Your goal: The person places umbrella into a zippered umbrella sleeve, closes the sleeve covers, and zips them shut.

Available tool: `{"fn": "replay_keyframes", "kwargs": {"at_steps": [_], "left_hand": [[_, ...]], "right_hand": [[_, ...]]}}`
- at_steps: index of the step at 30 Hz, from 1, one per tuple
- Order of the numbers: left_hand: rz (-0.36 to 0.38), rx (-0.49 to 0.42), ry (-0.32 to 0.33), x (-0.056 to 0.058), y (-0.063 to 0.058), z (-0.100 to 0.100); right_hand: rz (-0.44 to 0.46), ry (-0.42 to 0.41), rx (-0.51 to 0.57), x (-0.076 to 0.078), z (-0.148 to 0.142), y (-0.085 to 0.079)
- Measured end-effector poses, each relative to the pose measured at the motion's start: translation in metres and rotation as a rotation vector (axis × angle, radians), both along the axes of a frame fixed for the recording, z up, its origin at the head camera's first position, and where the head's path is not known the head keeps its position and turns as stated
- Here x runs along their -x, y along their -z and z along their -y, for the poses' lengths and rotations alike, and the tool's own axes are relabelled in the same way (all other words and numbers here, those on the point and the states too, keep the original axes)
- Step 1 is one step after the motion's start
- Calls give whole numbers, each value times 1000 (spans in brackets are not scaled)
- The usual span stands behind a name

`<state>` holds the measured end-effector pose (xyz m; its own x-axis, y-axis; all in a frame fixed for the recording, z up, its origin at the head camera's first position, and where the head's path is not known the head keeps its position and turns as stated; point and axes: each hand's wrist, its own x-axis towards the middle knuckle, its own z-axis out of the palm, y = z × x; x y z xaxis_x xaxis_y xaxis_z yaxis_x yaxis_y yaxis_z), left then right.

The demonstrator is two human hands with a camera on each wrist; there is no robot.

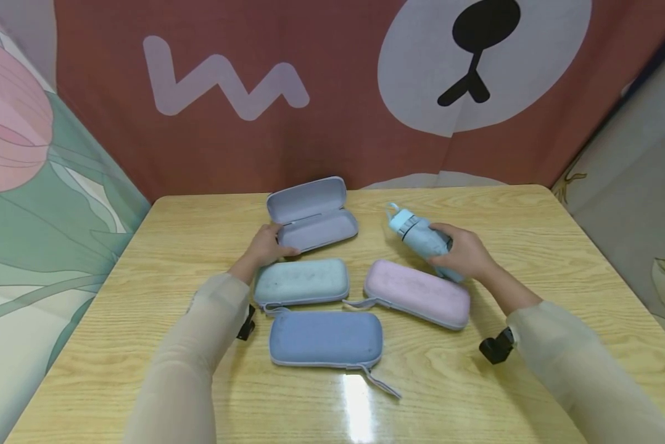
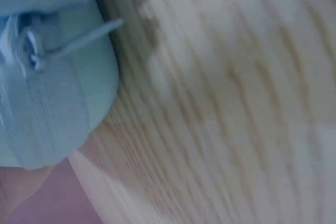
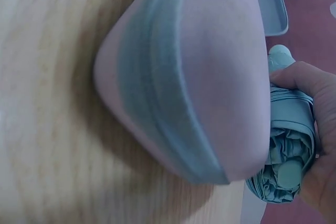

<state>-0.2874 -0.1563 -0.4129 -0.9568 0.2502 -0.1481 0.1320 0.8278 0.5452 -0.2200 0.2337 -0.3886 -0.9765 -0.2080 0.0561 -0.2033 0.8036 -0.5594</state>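
At the back of the table a grey zip case [image 1: 318,231] lies open, its lid tipped back against the curtain side. My left hand [image 1: 267,246] holds the left end of that case, thumb along its front edge. To the right, my right hand [image 1: 466,251] grips a light blue folded umbrella [image 1: 421,237] around its lower half, its capped end pointing up and left. The right wrist view shows the bunched fabric of the umbrella [image 3: 286,145] between thumb and fingers. In the left wrist view only a sliver of the left hand [image 2: 18,187] appears.
Three closed zip cases with straps lie nearer to me: a light green one [image 1: 301,282], a pink one [image 1: 418,293] and a blue one [image 1: 327,339]. They stand on a wooden table [image 1: 504,394]. A red-brown patterned curtain [image 1: 332,123] hangs behind its far edge.
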Motion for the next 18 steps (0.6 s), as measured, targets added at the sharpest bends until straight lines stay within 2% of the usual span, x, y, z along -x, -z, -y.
{"fn": "replay_keyframes", "kwargs": {"at_steps": [4, 13, 18], "left_hand": [[-6, -4, 10, 1, 0, -4], [-31, 20, 65, 1, -8, -15], [-48, 37, 94, 2, -8, -19]], "right_hand": [[-8, -39, -22, 5, 7, 0], [2, -123, -40, 9, 18, -2], [6, -163, -63, 13, 25, -4]]}}
